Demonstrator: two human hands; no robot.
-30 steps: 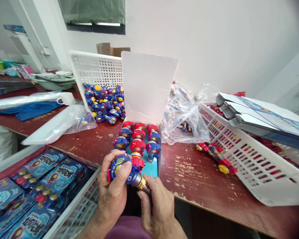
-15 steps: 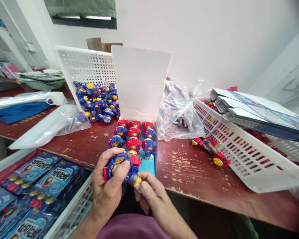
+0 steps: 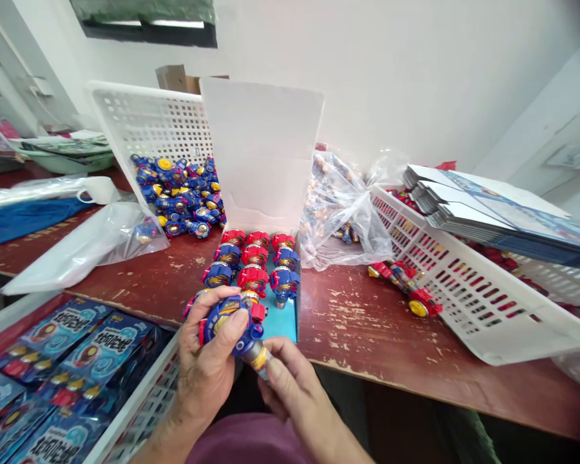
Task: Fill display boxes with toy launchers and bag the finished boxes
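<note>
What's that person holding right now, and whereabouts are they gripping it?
A blue toy. The left hand wraps its round blue body, thumb on top; the right hand pinches the tube end sticking out below.

**One head view, close over the hands**

A single camera sits on the person's head, facing forward and down. It is near the left hand (image 3: pixel 207 367) and right hand (image 3: pixel 290 383) at the bottom centre. The red table (image 3: pixel 367 322) stretches beyond them to the white wall (image 3: pixel 391 77).

bare forearms, maroon garment low in the frame
</note>
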